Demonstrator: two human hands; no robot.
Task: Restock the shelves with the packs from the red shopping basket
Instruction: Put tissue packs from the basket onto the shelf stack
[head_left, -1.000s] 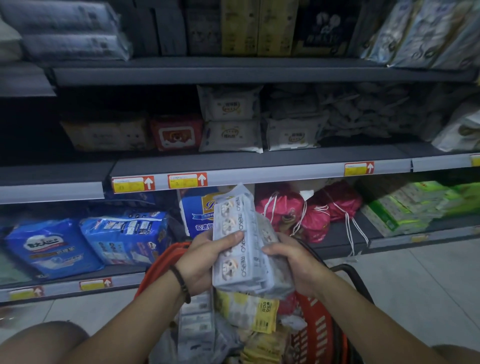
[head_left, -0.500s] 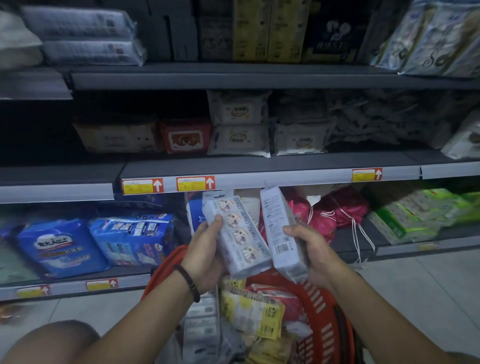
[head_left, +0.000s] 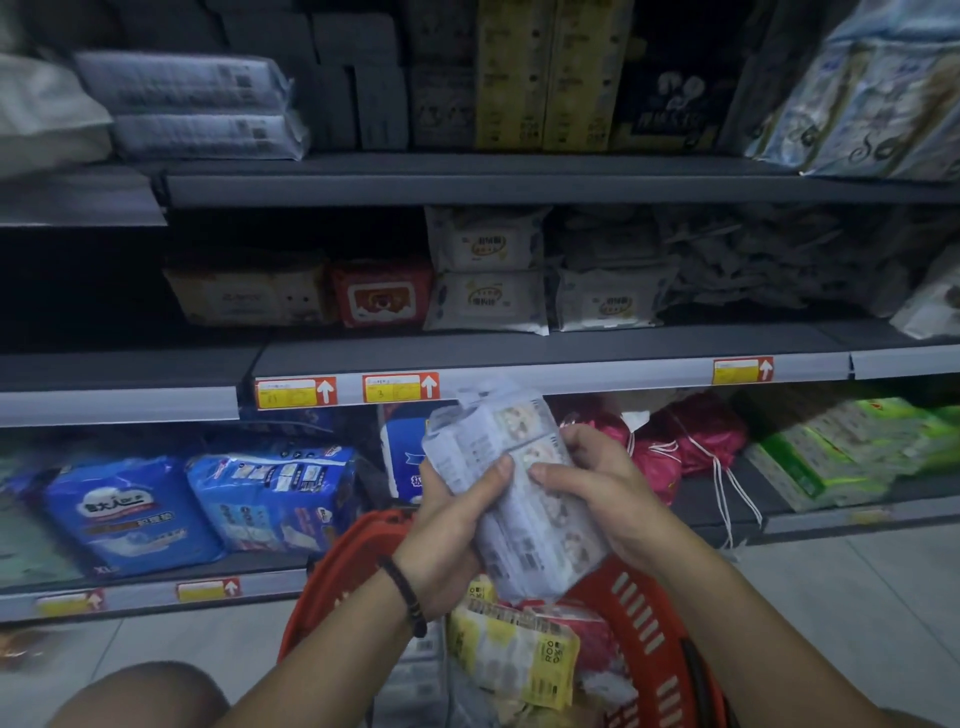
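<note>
Fingers (head_left: 575, 435) on our right hand (head_left: 608, 499) are curled over the upper edge of the grey-white packs (head_left: 524, 519), thumb lying across the front. Our left hand (head_left: 447, 525) grips the same bundle from the other side, thumb pressed on the printed face. So yeah, both hands are wrapped round the packs, which sit squeezed together as one stack, tilted with the top end leaning a bit left.

We've got them up in the air right over the red shopping basket (head_left: 641, 618), though we can't tell if the bottom end touches what's inside. Down in the basket there's a yellow pack (head_left: 514, 654) and more stuff under it, too dark to make out. Dark bracelet (head_left: 408, 603) on our left wrist.

In front of us the middle shelf (head_left: 545, 356) has white wipe packs (head_left: 485, 301) stacked two high next to a red pack (head_left: 382, 293), with yellow price tags (head_left: 400, 387) on its edge. The lower shelf (head_left: 270, 579) has blue packs (head_left: 130, 514) on the left, pink drawstring bags (head_left: 691, 441) just behind our right hand, and green packs (head_left: 831, 457) further right.
</note>
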